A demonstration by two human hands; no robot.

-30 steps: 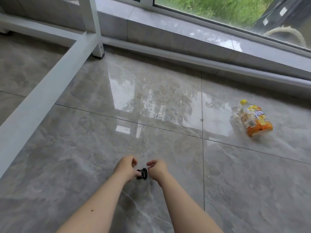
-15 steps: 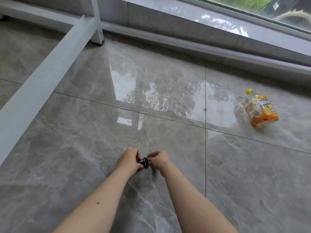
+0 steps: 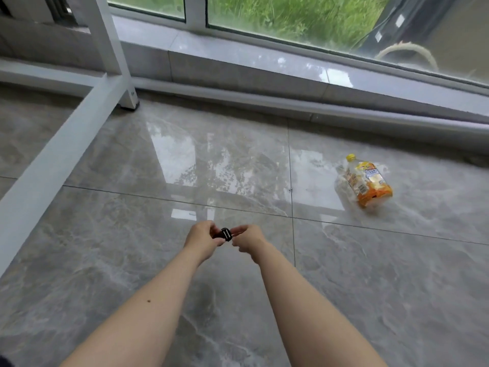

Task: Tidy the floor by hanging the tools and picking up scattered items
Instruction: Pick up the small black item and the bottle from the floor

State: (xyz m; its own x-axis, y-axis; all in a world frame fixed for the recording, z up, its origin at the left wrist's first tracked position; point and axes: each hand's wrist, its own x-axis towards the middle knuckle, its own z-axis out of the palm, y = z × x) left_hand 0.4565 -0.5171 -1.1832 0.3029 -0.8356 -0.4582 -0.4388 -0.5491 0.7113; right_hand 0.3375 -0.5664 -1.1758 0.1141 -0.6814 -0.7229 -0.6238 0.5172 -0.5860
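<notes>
A small black clip-like item (image 3: 225, 234) with two pale slots is held above the glossy grey tile floor (image 3: 132, 260), in the middle of the head view. My left hand (image 3: 201, 238) pinches its left side. My right hand (image 3: 247, 239) has its fingertips curled at the item's right edge, and I cannot tell how firmly they grip. A clear plastic bottle (image 3: 363, 181) with a yellow cap and an orange label lies on its side on the floor to the right, well away from both hands.
A white metal frame (image 3: 53, 165) runs diagonally across the left side, with an upright post (image 3: 111, 49) standing on a foot near the wall. A low tiled sill (image 3: 264, 64) and window with grass outside span the back.
The view has tilted up, showing the window and grass. Both hands stay together on the black item, which now sits turned so its slots show.
</notes>
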